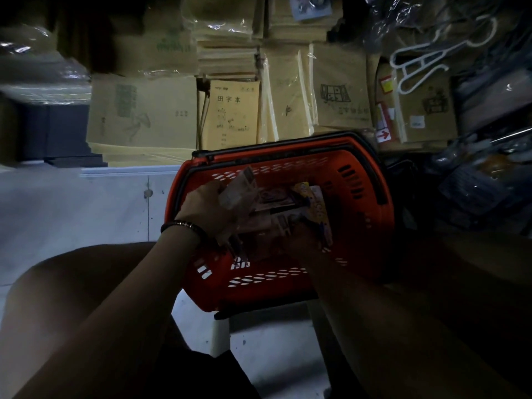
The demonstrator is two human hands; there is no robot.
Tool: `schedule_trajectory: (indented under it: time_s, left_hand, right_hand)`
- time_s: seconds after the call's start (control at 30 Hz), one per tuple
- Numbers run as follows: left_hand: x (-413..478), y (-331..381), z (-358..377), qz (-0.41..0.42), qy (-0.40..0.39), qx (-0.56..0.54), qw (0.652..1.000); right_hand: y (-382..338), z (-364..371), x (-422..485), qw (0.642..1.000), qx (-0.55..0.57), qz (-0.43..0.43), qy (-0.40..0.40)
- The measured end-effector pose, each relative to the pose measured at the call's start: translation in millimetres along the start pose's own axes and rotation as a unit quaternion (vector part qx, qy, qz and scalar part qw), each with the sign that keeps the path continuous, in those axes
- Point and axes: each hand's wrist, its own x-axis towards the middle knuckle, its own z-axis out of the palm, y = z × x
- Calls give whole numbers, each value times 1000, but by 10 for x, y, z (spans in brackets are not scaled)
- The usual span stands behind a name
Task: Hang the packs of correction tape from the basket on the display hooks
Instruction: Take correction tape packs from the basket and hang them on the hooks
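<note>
1. The left hand (207,210) is inside the red basket (359,182), near its left wall. Its fingers are curled round a small bundle of packs (237,187). The bundle stands out of the hand upward and away from the person, with its long side pointing to the far rim.
2. The right hand (302,243) is lower in the basket and in deep shadow. It lies on or among the loose packs (313,203), but I cannot tell if its fingers pinch one or only rest there.
3. The loose packs of correction tape lie flat on the basket bottom, between the two hands and a little beyond the right one. They overlap each other. The yellow one has its long side running from far to near.
4. In my judgement the right hand is nearer to the loose packs, so it would pass them to the left hand, which collects them.
5. Both forearms come in from the near side, over the near rim. They are bent down into the basket. The left wrist carries a dark bracelet (184,225).
6. The basket stands on a white stool (220,335), between the person's knees.
7. Behind it are stacks of brown exercise books (230,110), and a white hanger (417,64) lies at the upper right.
8. No display hooks are in view, so the hanging is not yet begun here.
</note>
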Motion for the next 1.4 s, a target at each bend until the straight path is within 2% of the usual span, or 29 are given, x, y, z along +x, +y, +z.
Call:
schedule_trajectory:
  time_s: [0.1, 0.2, 0.5, 0.67, 0.73, 0.83, 0.97, 1.07, 1.23, 1.4]
  left_hand:
    - [18, -21, 5, -9, 2, 2, 1000]
    - [-3, -12, -34, -17, 8, 19, 1000]
    - [-178, 124, -84, -5, -8, 54, 999]
    - [-451, 243, -123, 44, -14, 86, 995]
    - [-591, 281, -183, 59, 4, 21, 998]
    - [-905, 384, -318, 86, 37, -136, 986]
    - [-1380, 604, -381, 128, 21, -327, 936]
    - [-1722, 731, -360, 157, 6, -422, 893]
    - [-2182, 1065, -398, 193, -11, -477, 858]
    - [-2404, 1482, -505, 245, 54, -470, 846]
  right_hand:
    - [-114, -71, -1, 994, -48, -32, -90]
    - [-185, -254, 19, 990, -83, -35, -111]
    - [-468, -1129, -481, 995, 68, -72, -29]
    - [-816, -1545, -990, 976, 144, -118, -109]
    - [-932, -1701, -1219, 971, 127, -164, -120]
    - [-1111, -1943, -1565, 961, 81, -234, -123]
    - [-1421, -2251, -2046, 945, 53, -305, -104]
    - [-1592, -2439, -2371, 937, 64, -341, -43]
    - [-1812, -2551, -2735, 895, 254, -364, 46]
    - [-2016, -2560, -3031, 864, 339, -355, 117]
